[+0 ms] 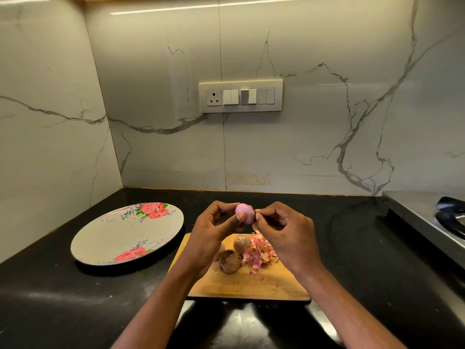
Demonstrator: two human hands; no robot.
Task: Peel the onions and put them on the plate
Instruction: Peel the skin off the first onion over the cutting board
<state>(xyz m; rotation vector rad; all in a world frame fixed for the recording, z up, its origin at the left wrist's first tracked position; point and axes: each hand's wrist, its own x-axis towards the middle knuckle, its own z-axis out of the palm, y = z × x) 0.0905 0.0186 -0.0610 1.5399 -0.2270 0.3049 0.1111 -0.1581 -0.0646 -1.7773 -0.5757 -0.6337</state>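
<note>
My left hand [214,230] holds a small pink peeled onion [244,212] up above the wooden cutting board [251,283]. My right hand [281,227] pinches a strip of skin at the onion's right side. On the board lie two unpeeled brown onions [229,261] [241,244], with a pile of pink onion skins [259,253] to their right. The round floral plate [125,235] sits to the left on the black counter with nothing on it.
A black counter [75,298] runs to marble walls at the back and left. A steel stove [432,217] stands at the right edge. A switch panel with a socket [240,96] is mounted on the back wall.
</note>
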